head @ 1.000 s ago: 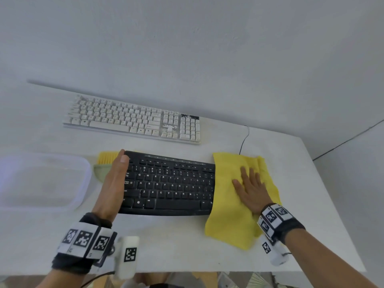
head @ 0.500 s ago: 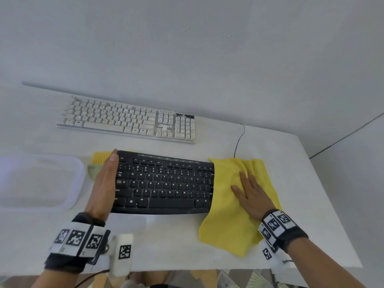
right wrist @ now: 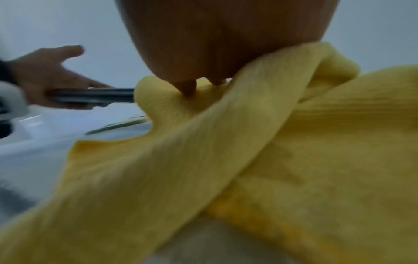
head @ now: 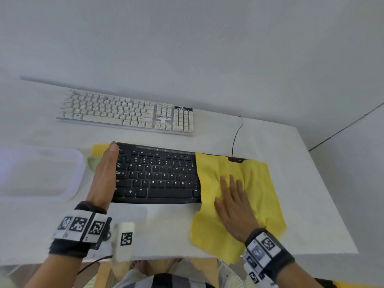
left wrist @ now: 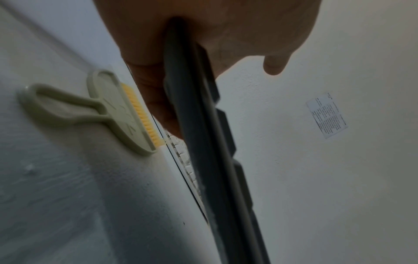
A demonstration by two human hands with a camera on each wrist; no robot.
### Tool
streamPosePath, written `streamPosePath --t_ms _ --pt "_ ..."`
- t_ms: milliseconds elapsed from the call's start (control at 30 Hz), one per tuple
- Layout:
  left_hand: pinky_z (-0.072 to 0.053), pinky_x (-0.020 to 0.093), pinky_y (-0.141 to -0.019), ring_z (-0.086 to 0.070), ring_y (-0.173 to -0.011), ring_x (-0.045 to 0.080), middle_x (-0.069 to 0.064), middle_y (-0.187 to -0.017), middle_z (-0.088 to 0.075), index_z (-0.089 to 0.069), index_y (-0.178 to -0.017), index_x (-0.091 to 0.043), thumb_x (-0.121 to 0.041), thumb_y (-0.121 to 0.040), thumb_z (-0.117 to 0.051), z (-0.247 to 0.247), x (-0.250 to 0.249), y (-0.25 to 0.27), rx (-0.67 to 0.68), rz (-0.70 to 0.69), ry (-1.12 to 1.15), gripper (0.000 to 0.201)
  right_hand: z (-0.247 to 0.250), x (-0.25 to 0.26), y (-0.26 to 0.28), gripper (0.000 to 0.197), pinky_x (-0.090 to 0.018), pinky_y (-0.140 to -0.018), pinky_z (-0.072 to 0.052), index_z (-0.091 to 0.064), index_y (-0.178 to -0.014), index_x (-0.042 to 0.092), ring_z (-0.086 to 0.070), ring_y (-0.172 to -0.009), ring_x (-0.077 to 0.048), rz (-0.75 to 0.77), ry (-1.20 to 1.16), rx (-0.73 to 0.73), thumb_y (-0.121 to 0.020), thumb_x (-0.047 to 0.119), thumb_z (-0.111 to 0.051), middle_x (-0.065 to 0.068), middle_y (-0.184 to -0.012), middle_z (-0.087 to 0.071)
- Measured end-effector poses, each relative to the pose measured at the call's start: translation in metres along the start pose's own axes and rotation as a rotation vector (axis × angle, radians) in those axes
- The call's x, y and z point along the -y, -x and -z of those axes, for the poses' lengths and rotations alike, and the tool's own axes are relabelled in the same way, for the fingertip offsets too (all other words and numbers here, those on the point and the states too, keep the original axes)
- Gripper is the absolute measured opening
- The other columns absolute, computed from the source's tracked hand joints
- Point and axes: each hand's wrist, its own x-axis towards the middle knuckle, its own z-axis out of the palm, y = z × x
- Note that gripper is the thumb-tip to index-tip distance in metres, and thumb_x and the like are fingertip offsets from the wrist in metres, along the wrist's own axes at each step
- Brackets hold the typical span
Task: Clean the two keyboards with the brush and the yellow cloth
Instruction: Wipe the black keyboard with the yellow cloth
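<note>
White table (head: 291,163) w/ 2 keyboards (head: 128,113), cloth (head: 259,183), brush (head: 97,151), tub (head: 39,173).

Taking the black keyboard (head: 155,173) as landmark: the other keyboard (head: 126,113) lies behind it, the brush (head: 96,155) just off its left end, a tray (head: 39,173) farther left, the cloth (head: 245,196) over its right end
</note>
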Motion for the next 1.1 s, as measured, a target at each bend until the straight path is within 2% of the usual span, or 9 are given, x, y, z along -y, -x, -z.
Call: streamPosePath --t_ms 200,333,433,567,667,767,833,933,1100 --pt "-0.033 0.065 -0.118 -0.044 -0.146 0.034 0.015 -0.157 -0.046 -0.044 -0.152 -0.019 -0.095 -0.083 -0.038 0.0 -0.001 -0.002 0.011 -0.023 -0.063 0.102 -0.002 0.054 0.002 0.062 -0.043 -0.12 0.008 0.025 -0.146 0.042 0.025 -0.145 -0.026 0.129 0.046 -0.072 -0.087 0.061 0.021 0.004 -0.159 0.025" --pt "-0.033 0.063 -0.119 -0.045 -0.146 0.031 0.011 -0.157 -0.049 -0.045 -0.153 -0.023 -0.097 -0.08 -0.039 0.002 0.003 -0.002 0.023 0.002 -0.044 0.104 -0.009 0.098 -0.002 0.055 -0.049 -0.119 0.004 0.009 -0.152 0.04 0.016 -0.146 -0.036 0.238 0.072 -0.115 -0.099 0.054 0.002 -0.004 -0.163 0.008" --pt "-0.034 0.062 -0.119 -0.047 -0.145 0.03 0.007 -0.156 -0.051 -0.047 -0.153 -0.029 -0.099 -0.078 -0.04 0.004 0.008 -0.002 0.019 0.044 -0.019 0.102 -0.014 0.121 -0.005 0.053 -0.05 -0.118 0.004 0.004 -0.153 0.04 0.016 -0.147 -0.036 0.281 0.068 -0.163 -0.102 0.051 -0.008 -0.004 -0.163 0.006" --pt "-0.039 0.063 -0.115 -0.055 -0.138 0.031 0.008 -0.147 -0.06 -0.055 -0.146 -0.029 -0.097 -0.079 -0.042 0.004 0.005 0.0 0.007 0.09 0.01 0.096 -0.011 0.114 -0.008 0.054 -0.048 -0.12 0.004 0.006 -0.151 0.046 0.018 -0.147 -0.028 0.318 0.075 -0.151 -0.101 0.057 -0.01 0.003 -0.163 0.01" --pt "-0.046 0.058 -0.109 -0.066 -0.124 0.029 0.007 -0.129 -0.072 -0.067 -0.132 -0.027 -0.087 -0.088 -0.04 0.0 -0.004 0.005 0.038 0.057 0.054 0.079 -0.003 0.078 -0.009 0.057 -0.048 -0.121 0.001 0.009 -0.148 0.052 0.02 -0.147 -0.024 0.229 0.081 -0.127 -0.095 0.067 -0.005 0.004 -0.162 0.015" --pt "-0.038 0.057 -0.117 -0.057 -0.136 0.024 0.003 -0.142 -0.065 -0.06 -0.143 -0.028 -0.089 -0.088 -0.039 0.001 -0.002 0.005 0.046 0.035 0.061 0.085 0.004 0.061 -0.006 0.061 -0.048 -0.121 0.001 0.018 -0.144 0.054 0.024 -0.146 -0.023 0.105 0.064 -0.064 -0.09 0.071 -0.004 0.001 -0.16 0.021" --pt "-0.032 0.058 -0.122 -0.047 -0.145 0.023 0.001 -0.155 -0.054 -0.049 -0.153 -0.03 -0.095 -0.083 -0.039 0.003 0.003 0.001 0.044 0.044 0.031 0.096 0.003 0.072 -0.005 0.061 -0.049 -0.121 0.003 0.02 -0.145 0.051 0.026 -0.145 -0.028 0.104 0.052 -0.048 -0.09 0.069 -0.001 -0.003 -0.159 0.022" --pt "-0.03 0.059 -0.122 -0.043 -0.148 0.025 0.003 -0.158 -0.049 -0.045 -0.155 -0.031 -0.097 -0.081 -0.038 0.005 0.007 -0.003 0.047 0.046 0.007 0.099 -0.002 0.114 -0.007 0.062 -0.049 -0.12 0.006 0.018 -0.147 0.048 0.027 -0.144 -0.034 0.225 0.048 -0.077 -0.09 0.069 0.006 -0.006 -0.159 0.021" --pt "-0.033 0.06 -0.12 -0.048 -0.144 0.029 0.006 -0.154 -0.053 -0.049 -0.152 -0.03 -0.1 -0.076 -0.039 0.006 0.004 -0.001 0.009 0.062 -0.007 0.104 -0.01 0.165 -0.012 0.058 -0.046 -0.117 0.014 0.01 -0.15 0.047 0.026 -0.144 -0.031 0.371 0.025 -0.116 -0.097 0.062 -0.011 -0.003 -0.161 0.017"
